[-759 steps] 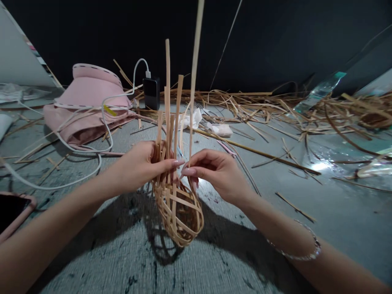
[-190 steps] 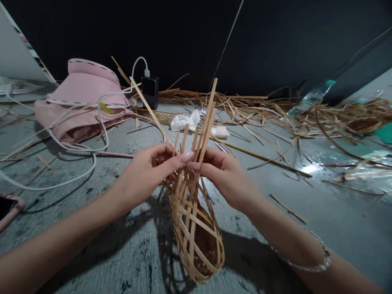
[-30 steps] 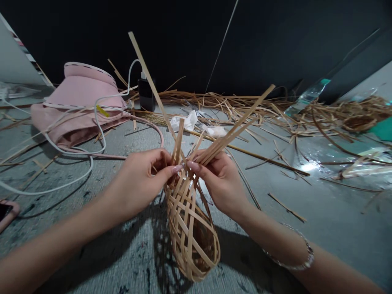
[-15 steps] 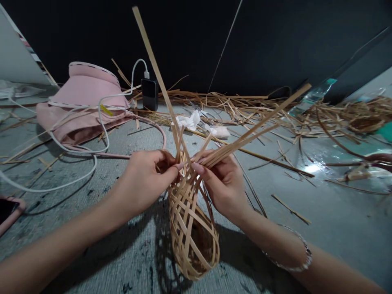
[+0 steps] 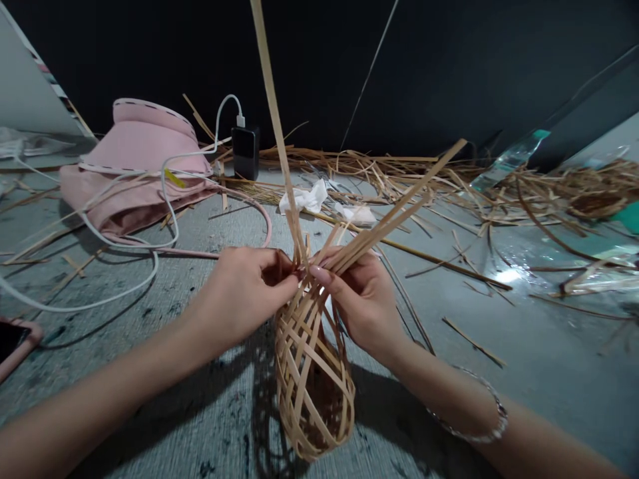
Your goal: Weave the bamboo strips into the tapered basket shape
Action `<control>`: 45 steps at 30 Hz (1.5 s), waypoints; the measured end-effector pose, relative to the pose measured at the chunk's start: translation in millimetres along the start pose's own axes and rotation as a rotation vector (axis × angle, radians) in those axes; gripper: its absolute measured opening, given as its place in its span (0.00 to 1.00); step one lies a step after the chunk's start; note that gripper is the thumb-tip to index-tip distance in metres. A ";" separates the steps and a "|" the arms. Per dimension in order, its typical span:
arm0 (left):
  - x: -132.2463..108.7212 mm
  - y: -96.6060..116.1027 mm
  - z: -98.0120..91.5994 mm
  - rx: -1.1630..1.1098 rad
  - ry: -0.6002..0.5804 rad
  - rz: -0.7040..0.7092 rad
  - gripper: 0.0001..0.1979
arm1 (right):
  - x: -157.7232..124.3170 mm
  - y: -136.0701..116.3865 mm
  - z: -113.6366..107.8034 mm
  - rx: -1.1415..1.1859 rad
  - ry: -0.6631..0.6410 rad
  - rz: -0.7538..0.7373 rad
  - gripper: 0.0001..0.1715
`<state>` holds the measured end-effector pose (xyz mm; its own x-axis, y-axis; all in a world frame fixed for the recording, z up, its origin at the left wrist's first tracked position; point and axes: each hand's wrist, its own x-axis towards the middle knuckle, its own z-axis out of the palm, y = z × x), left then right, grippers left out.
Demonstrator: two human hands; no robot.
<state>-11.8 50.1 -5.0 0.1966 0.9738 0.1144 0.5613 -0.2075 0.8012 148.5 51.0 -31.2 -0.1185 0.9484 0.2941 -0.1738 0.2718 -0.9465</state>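
A small open-weave bamboo basket [image 5: 314, 379] hangs between my hands, its wide rounded end toward me and its strips gathered at the far end. My left hand [image 5: 249, 283] pinches strips at the gathered neck, thumb and forefinger closed. My right hand [image 5: 364, 293] grips a bundle of loose strips [image 5: 387, 229] that fan out to the upper right, its thumb pressed on the neck. One long strip [image 5: 272, 100] rises from between the hands past the top of the view. Fingertips of both hands nearly meet; the crossing of the strips there is partly hidden.
A pink sun visor hat [image 5: 144, 146] with a white cable [image 5: 154, 273] lies at left, beside a black power bank [image 5: 245, 153]. Crumpled tissue [image 5: 307, 198] and piles of strips [image 5: 389, 169] lie along the dark wall. A plastic bottle [image 5: 512, 159] leans at right; a phone [image 5: 14, 346] lies far left.
The long upright strip has swung to the right and stands steeper. The fanned bundle's tips have shifted left. Both hands stay at the neck; a hand at the far right edge has gone from view.
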 end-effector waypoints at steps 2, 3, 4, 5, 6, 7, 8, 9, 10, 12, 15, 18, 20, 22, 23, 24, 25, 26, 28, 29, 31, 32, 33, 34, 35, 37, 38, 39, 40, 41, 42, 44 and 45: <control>-0.3 0.0 1.0 -0.016 -0.004 -0.018 0.09 | 0.0 -0.8 0.3 0.021 -0.027 0.004 0.10; -0.5 -0.2 1.7 -0.029 0.001 -0.028 0.08 | 0.0 -0.9 0.3 0.023 -0.030 0.005 0.10; -0.8 -0.5 2.5 -0.046 0.012 -0.033 0.08 | 0.0 -0.9 0.3 0.018 -0.023 0.006 0.10; -1.2 -0.9 3.1 -0.068 0.024 -0.032 0.08 | 0.0 -0.8 0.1 0.009 -0.004 0.008 0.10; -1.5 -1.2 3.5 -0.087 0.037 -0.025 0.08 | 0.1 -0.5 -0.1 -0.004 0.019 0.012 0.10; -1.8 -1.5 3.4 -0.100 0.053 -0.016 0.08 | 0.2 -0.3 -0.5 -0.019 0.037 0.021 0.09; -2.0 -1.7 2.8 -0.103 0.062 -0.008 0.09 | 0.3 -0.2 -0.9 -0.033 0.049 0.033 0.09; -2.0 -1.7 1.5 -0.094 0.060 -0.002 0.09 | 0.6 -0.5 -1.4 -0.043 0.049 0.047 0.09; -1.8 -1.5 -0.3 -0.081 0.046 0.002 0.09 | 0.8 -1.1 -1.9 -0.051 0.041 0.062 0.09; -0.7 -1.0 -5.4 -0.063 -0.015 0.017 0.09 | 1.4 -3.3 -2.7 -0.058 0.024 0.083 0.09; 1.5 -0.3 -13.2 -0.070 -0.125 0.064 0.09 | 2.5 -7.8 -3.4 -0.061 -0.001 0.099 0.08; 2.1 -0.1 -16.9 -0.036 -0.156 0.091 0.09 | 3.9 -11.5 -3.3 -0.093 -0.035 0.102 0.07; 0.8 0.4 -17.1 0.002 -0.155 0.094 0.10 | 4.7 -13.3 -2.9 -0.129 -0.049 0.105 0.07; -1.6 1.5 -16.7 0.039 -0.155 0.098 0.10 | 5.1 -14.8 -2.4 -0.153 -0.053 0.124 0.07; -3.0 2.3 -16.5 0.056 -0.157 0.101 0.11 | 5.0 -15.5 -2.1 -0.158 -0.053 0.131 0.06; -4.2 3.3 -16.4 0.069 -0.158 0.101 0.11 | 4.8 -16.3 -1.8 -0.158 -0.053 0.137 0.06; -5.4 4.5 -16.3 0.078 -0.159 0.100 0.11 | 4.4 -17.0 -1.5 -0.153 -0.055 0.139 0.07; -6.2 5.8 -16.4 0.084 -0.160 0.096 0.11 | 4.0 -17.7 -1.3 -0.146 -0.055 0.135 0.07; -6.9 8.5 -17.0 0.087 -0.157 0.077 0.11 | 3.2 -18.4 -1.2 -0.136 -0.060 0.133 0.07; -6.7 9.7 -17.7 0.086 -0.159 0.062 0.11 | 3.0 -18.3 -1.4 -0.129 -0.061 0.139 0.07; -4.9 11.0 -20.8 0.054 -0.183 0.032 0.10 | 3.2 -17.2 -2.1 -0.110 -0.051 0.153 0.08; -3.5 10.9 -23.3 0.020 -0.222 0.019 0.09 | 3.6 -16.2 -2.6 -0.098 -0.044 0.160 0.08; -2.0 10.0 -26.5 -0.022 -0.280 0.011 0.08 | 4.1 -15.0 -3.1 -0.082 -0.038 0.166 0.09; -0.3 8.5 -30.4 -0.065 -0.343 0.012 0.08 | 4.7 -13.6 -3.6 -0.063 -0.036 0.169 0.10; 1.3 6.5 -34.7 -0.098 -0.419 0.020 0.10 | 5.3 -12.2 -4.1 -0.046 -0.042 0.174 0.10; 3.8 1.5 -43.5 -0.105 -0.489 0.073 0.15 | 6.6 -9.4 -5.0 -0.009 -0.066 0.182 0.10; 4.7 -1.0 -47.4 -0.090 -0.513 0.101 0.16 | 7.3 -8.1 -5.6 0.007 -0.075 0.181 0.10; 5.5 -3.2 -50.6 -0.076 -0.519 0.122 0.16 | 8.0 -6.9 -6.2 0.019 -0.080 0.178 0.10; 6.2 -5.0 -53.0 -0.067 -0.522 0.136 0.16 | 8.7 -6.0 -7.0 0.028 -0.080 0.173 0.10; 6.9 -6.4 -54.5 -0.062 -0.526 0.142 0.16 | 9.3 -5.3 -7.9 0.034 -0.076 0.168 0.10; 7.6 -7.4 -55.2 -0.062 -0.528 0.147 0.15 | 9.9 -4.8 -8.8 0.040 -0.073 0.163 0.10; 9.3 -8.2 -54.7 -0.060 -0.535 0.166 0.13 | 10.8 -4.9 -10.8 0.046 -0.074 0.162 0.11; 10.1 -8.2 -53.9 -0.051 -0.534 0.177 0.12 | 11.1 -5.3 -11.7 0.049 -0.077 0.165 0.11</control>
<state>-57.7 66.7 21.3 0.6712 0.7394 -0.0524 0.4456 -0.3461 0.8256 159.5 62.0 -24.5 -0.2239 0.9636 0.1461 -0.1924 0.1032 -0.9759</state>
